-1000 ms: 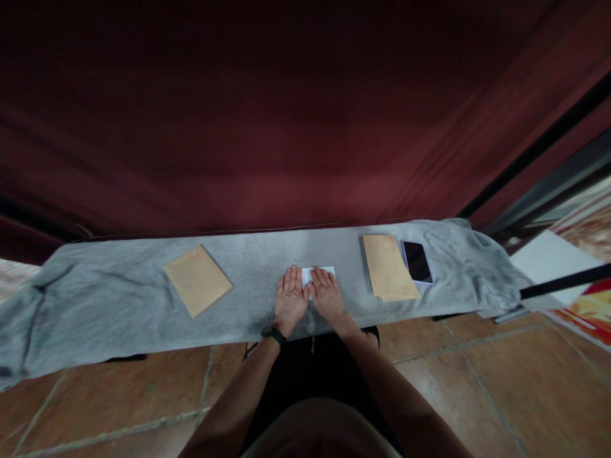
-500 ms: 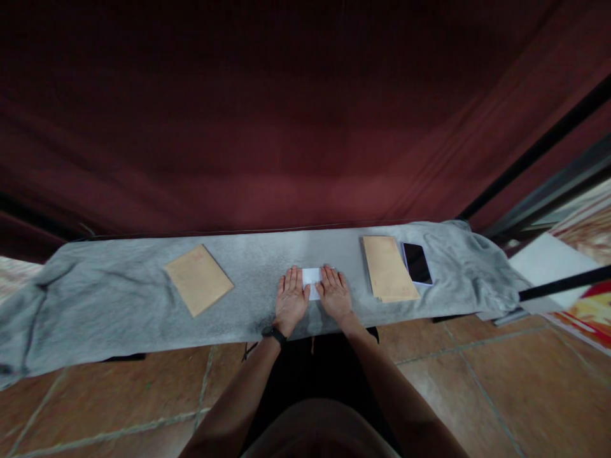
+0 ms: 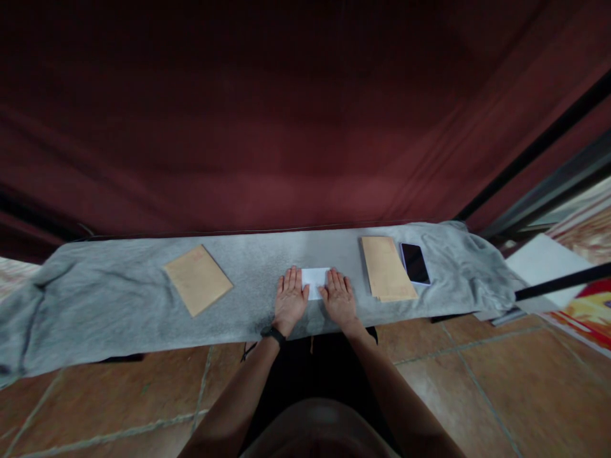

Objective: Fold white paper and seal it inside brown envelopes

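Observation:
A white piece of paper (image 3: 315, 283) lies flat on the grey cloth (image 3: 258, 267) in front of me. My left hand (image 3: 291, 298) rests palm down on its left end, fingers stretched forward. On the right end, my right hand (image 3: 339, 299) lies flat in the same way. Both palms hide the paper's ends, and its middle shows between my thumbs. I cannot tell whether the paper is folded.
A brown envelope (image 3: 198, 280) lies at an angle to the left. Several stacked brown envelopes (image 3: 387, 268) are on the right, beside a dark-screened phone (image 3: 415, 263). A dark red curtain-like surface (image 3: 305, 159) rises behind the cloth-covered strip.
My right hand has slid slightly to the right, so more of the white paper shows between my hands. My left hand has stayed nearly in place.

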A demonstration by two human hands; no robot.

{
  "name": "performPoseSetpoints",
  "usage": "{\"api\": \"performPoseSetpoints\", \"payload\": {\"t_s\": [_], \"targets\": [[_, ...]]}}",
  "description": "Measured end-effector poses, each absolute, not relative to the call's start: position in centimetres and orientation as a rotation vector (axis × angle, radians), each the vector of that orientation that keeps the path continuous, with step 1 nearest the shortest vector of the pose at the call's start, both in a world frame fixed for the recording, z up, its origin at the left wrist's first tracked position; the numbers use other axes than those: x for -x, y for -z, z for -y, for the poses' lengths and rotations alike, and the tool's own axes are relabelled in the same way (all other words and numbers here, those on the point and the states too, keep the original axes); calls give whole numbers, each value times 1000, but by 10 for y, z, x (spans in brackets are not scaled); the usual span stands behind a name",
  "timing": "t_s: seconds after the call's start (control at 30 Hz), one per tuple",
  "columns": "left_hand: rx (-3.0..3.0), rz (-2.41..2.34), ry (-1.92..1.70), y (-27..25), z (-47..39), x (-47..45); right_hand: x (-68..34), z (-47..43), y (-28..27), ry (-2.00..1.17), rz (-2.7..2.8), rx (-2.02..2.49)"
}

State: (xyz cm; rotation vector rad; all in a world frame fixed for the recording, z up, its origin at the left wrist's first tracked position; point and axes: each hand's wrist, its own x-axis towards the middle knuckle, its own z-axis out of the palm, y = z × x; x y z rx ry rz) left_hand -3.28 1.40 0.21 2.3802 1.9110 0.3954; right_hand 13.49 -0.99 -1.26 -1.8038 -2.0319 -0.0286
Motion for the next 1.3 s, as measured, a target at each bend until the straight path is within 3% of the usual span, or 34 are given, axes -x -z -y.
{"api": "performPoseSetpoints", "payload": {"t_s": [0.47, 0.87, 1.3], "targets": [[-2522, -1942, -387, -4, -11, 35, -137, 16, 13, 117, 2042, 1847], [-2702, -1540, -338, -10, -4, 19, -138, 18, 5, 42, 2013, 1852], [-2670, -1479, -251, -4, -14, -6, -141, 17, 4, -26, 2032, 1864]]}}
